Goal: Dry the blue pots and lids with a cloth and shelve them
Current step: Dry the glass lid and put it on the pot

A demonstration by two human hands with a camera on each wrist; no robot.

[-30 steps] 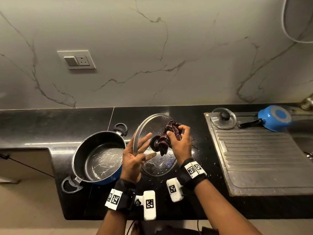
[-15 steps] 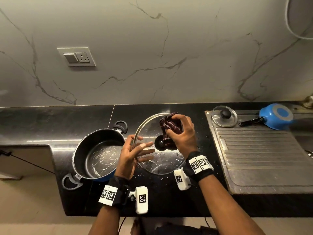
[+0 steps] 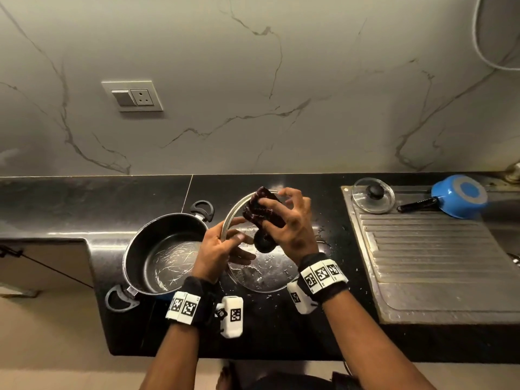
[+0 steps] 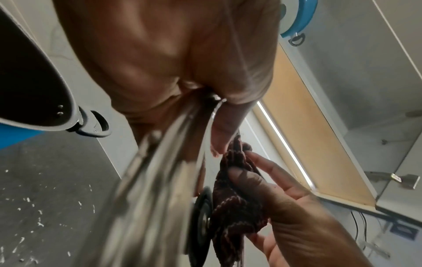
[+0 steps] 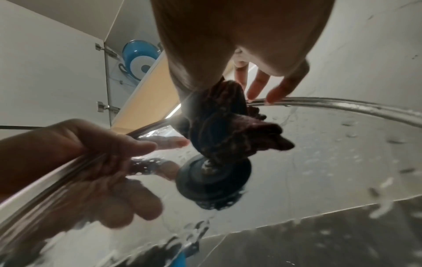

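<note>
A large glass lid (image 3: 261,274) with a black knob (image 3: 263,243) stands tilted over the black counter, wet with drops. My left hand (image 3: 222,249) grips its left rim, thumb in front and fingers behind the glass (image 5: 80,144). My right hand (image 3: 295,229) holds a dark maroon cloth (image 3: 260,208) against the lid's upper part, just above the knob (image 5: 212,182). In the right wrist view the cloth (image 5: 228,126) bunches under the palm, with fingertips near the top rim. The big blue pot (image 3: 163,254) sits open on the counter to the left.
A small glass lid (image 3: 372,195) and an upturned blue saucepan (image 3: 458,195) lie at the back of the steel drainboard (image 3: 436,263) on the right. Another blue pot (image 5: 139,59) sits on an overhead shelf. A wall socket (image 3: 133,95) is above the counter, whose surface carries water drops.
My right hand has carried the cloth from the knob up toward the lid's top rim. My left hand has shifted higher on the left rim, and the lid stands a little higher.
</note>
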